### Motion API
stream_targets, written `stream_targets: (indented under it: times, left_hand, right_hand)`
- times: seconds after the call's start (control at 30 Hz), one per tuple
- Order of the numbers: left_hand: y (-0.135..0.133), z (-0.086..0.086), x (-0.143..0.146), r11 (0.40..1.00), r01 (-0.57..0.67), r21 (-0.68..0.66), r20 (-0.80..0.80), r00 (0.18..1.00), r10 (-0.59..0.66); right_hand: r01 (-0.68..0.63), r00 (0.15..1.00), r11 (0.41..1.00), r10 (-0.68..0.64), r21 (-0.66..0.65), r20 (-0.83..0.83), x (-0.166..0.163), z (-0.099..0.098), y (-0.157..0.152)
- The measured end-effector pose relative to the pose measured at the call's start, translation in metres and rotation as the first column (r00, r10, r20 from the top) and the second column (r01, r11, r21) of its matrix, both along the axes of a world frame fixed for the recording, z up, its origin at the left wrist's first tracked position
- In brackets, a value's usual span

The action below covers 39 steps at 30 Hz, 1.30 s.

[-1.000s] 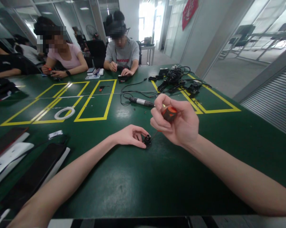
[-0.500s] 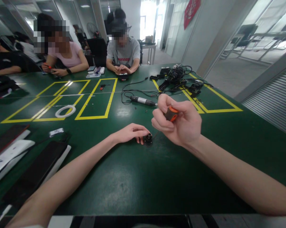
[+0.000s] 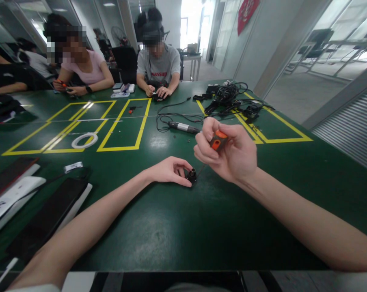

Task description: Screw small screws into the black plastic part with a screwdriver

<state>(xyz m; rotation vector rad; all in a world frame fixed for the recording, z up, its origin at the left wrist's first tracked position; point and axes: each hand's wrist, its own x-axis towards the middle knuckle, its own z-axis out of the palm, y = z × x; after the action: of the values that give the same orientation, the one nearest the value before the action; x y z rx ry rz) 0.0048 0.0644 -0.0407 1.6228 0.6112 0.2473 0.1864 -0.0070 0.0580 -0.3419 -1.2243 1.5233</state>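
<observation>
My left hand (image 3: pixel 169 170) rests on the green table (image 3: pixel 183 227) and pinches a small black round part (image 3: pixel 192 175) between thumb and fingers, keeping it on the tabletop. Above and to its right, my right hand (image 3: pixel 229 156) is closed around an orange-and-black screwdriver (image 3: pixel 216 141). The handle is all that shows in the fist. Its thin shaft slants down to the black part.
A grey electric tool (image 3: pixel 183 128) with a black cord lies just beyond my hands, a cable tangle (image 3: pixel 229 99) at back right. A white tape ring (image 3: pixel 84 140) sits in the yellow-marked boxes. Flat dark and white devices (image 3: pixel 34 207) lie at left. Several people sit at the far edge.
My right hand has turned the screwdriver handle in its fingers and shifted slightly up. My left hand keeps its pinch on the black part, re-closing the thumb around it.
</observation>
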Motion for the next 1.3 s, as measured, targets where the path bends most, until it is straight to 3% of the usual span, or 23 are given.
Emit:
stream_targets:
  times: [0.3,0.43,0.6,0.93,1.17,1.3]
  left_hand:
    - [-0.005,-0.001,0.002,0.996,-0.004,0.09,-0.002,1.0,0.005]
    - [-0.01,-0.001,0.004,0.972,-0.014,0.234,0.009,1.0,0.013]
    - [-0.013,0.001,0.005,0.847,-0.023,0.532,0.03,1.0,0.008]
    - [-0.019,-0.002,0.008,0.704,0.077,0.706,-0.101,0.995,-0.008]
    - [-0.024,-0.006,0.009,0.5,0.133,0.856,-0.172,0.985,0.033]
    - [-0.025,-0.006,0.01,0.371,0.152,0.916,-0.208,0.971,0.117]
  right_hand:
    - [-0.044,0.996,0.999,0.042,0.027,0.083,-0.003,-0.001,-0.006]
    - [-0.002,0.998,0.999,-0.001,0.042,0.067,-0.003,0.003,-0.006]
    - [0.039,0.989,0.999,-0.042,0.023,0.145,-0.002,0.004,-0.003]
    - [0.103,0.975,0.994,-0.107,0.031,0.193,0.001,0.006,-0.002]
    - [0.168,0.962,0.981,-0.185,0.097,0.202,-0.007,0.0,-0.004]
    - [0.217,0.937,0.964,-0.25,0.153,0.242,-0.008,-0.003,-0.005]
